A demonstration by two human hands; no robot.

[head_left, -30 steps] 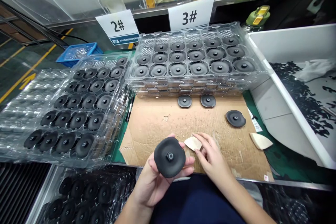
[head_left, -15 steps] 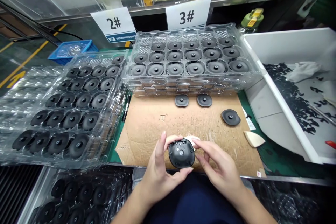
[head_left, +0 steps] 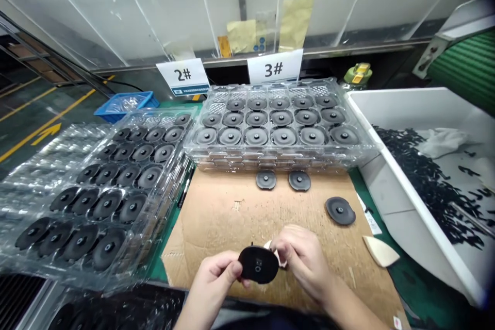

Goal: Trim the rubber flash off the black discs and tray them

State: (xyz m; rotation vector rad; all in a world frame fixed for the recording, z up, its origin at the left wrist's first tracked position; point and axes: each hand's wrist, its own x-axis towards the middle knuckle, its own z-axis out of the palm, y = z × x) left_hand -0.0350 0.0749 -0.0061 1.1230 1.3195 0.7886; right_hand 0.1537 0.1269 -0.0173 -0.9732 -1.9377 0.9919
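My left hand [head_left: 218,273] pinches a round black plastic cover [head_left: 258,265] by its left edge, with its smooth face and small raised markings toward me. Against the right edge of the cover, my right hand [head_left: 303,255] is closed on a small cream-white piece [head_left: 281,258], mostly hidden by the fingers. Farther back on the cardboard lie two black covers, a left one [head_left: 266,180] and a right one [head_left: 299,181]. A larger black cover [head_left: 340,211] rests to the right, each with a central stud facing up. Near it lies a cream leaf-shaped pad [head_left: 381,251].
A clear tray stack [head_left: 247,157] with black covers stands behind the cardboard [head_left: 209,206]. More filled trays [head_left: 154,211] are at left, beside a blue bin [head_left: 145,100]. At right, a white bin [head_left: 386,196] holds small black scraps [head_left: 429,180] and a white glove [head_left: 444,140].
The cover has turned over from its studded inner side to its smooth face. My left grip changed from spread around the rim to a pinch at the left edge. The view tilted upward.
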